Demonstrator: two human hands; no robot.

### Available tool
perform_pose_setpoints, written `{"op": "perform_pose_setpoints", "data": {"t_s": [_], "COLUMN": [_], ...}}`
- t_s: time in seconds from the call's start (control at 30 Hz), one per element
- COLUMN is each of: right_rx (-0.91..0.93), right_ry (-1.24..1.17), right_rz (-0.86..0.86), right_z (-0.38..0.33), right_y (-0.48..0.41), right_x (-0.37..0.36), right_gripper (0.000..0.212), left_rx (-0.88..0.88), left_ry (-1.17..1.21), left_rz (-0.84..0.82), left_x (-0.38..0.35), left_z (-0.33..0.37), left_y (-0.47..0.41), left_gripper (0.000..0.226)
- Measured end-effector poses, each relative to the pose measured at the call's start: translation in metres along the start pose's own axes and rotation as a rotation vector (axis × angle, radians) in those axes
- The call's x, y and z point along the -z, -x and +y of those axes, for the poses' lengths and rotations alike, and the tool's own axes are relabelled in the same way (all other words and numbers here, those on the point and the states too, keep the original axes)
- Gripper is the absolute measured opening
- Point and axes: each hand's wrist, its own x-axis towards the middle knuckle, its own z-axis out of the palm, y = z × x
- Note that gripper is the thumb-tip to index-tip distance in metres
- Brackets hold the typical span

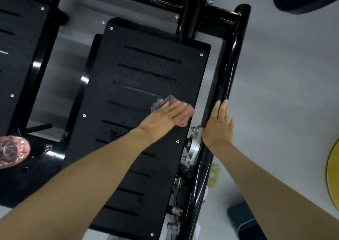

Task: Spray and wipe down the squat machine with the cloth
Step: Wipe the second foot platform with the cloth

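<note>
a: where is the cloth?
b: the cloth (pixel 164 102) lies on the footplate (pixel 137 74) in the middle of the frame, near the plate's right edge. the left hand (pixel 172 114) presses flat on it, its grip wide, fingers straight. a grey mesh corner shows past the fingertips and a pinkish fold at the hand's right side.
a: how does the plate run?
b: its long axis goes from bottom centre upward, leaning a little right at the top, and its slots cross it. a wet patch (pixel 115 131) shines just left of the forearm.
a: and the other grip?
b: the right hand (pixel 218 126) rests flat on the glossy black frame tube (pixel 233 65) just right of the plate. its fingers are straight and point up the frame, holding nothing. a second footplate (pixel 18 47) sits at upper left, and a blurred pink thing (pixel 12 149) at the left edge.
</note>
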Motion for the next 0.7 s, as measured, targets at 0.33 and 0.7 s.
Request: {"op": "perform_pose_setpoints", "data": {"t_s": [0.33,0.7], "right_rx": [-0.058,-0.070], "right_ry": [-0.109,-0.053], "right_rz": [0.035,0.022], "right_z": [-0.015,-0.024], "right_y": [0.018,0.034], "right_x": [-0.018,-0.031], "right_gripper": [0.087,0.092], "left_rx": [0.378,0.359], "left_ry": [0.129,-0.181], "left_rz": [0.084,-0.018], "left_x": [-0.004,-0.009], "left_z": [0.048,-0.055], "left_y": [-0.007,0.044], "left_gripper": [0.093,0.086]}}
